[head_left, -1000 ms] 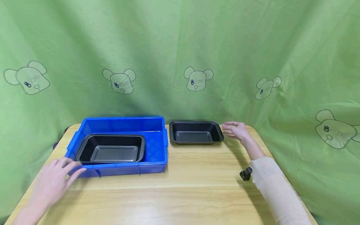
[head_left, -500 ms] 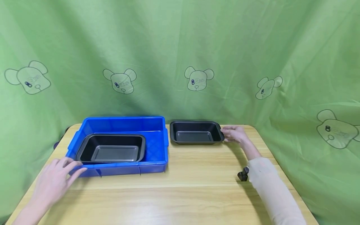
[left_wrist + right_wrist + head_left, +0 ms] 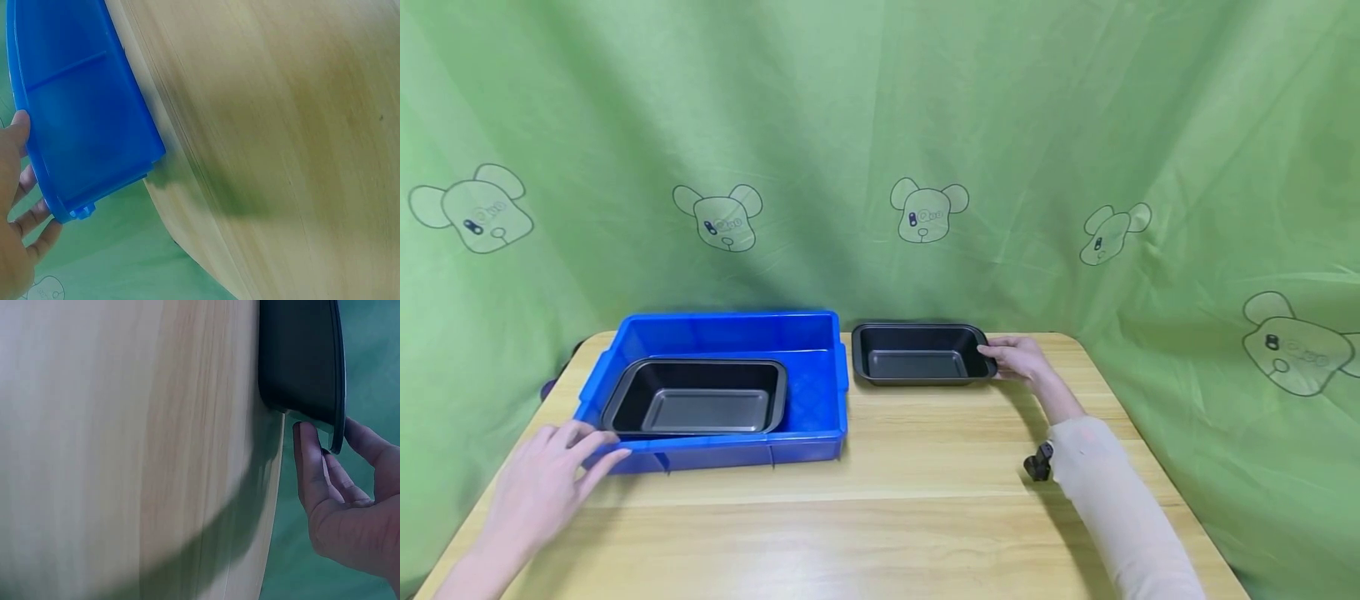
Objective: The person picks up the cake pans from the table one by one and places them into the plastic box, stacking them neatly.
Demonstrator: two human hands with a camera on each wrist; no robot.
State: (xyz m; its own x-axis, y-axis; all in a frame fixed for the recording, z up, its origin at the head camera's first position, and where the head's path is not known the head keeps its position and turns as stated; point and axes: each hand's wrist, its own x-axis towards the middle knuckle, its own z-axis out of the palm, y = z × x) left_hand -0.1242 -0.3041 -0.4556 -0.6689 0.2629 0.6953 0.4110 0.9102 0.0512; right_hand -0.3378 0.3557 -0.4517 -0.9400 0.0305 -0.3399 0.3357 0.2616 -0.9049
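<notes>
At the front left corner of a blue plastic bin (image 3: 808, 446), my left hand (image 3: 542, 483) grips the rim, thumb on the outer front and fingers curled over the edge. The left wrist view shows that thumb on the rim of the bin (image 3: 87, 119). Inside the bin lies a dark loaf pan (image 3: 707, 408). A second dark loaf pan (image 3: 917, 364) stands on the table to the right of the bin. My right hand (image 3: 1018, 358) pinches its right end, thumb over the rim and fingers below, as the right wrist view of this pan (image 3: 303, 362) also shows.
Both containers stand on a light wooden table (image 3: 880, 533). Close behind it hangs a green curtain (image 3: 820, 125) with printed bear heads, and it also runs along both sides. A small black device (image 3: 1039, 462) sits at the right sleeve's cuff.
My right hand has moved left from beside the second loaf pan and has taken hold of its right rim. The left hand, the bin and both pans have stayed in place.
</notes>
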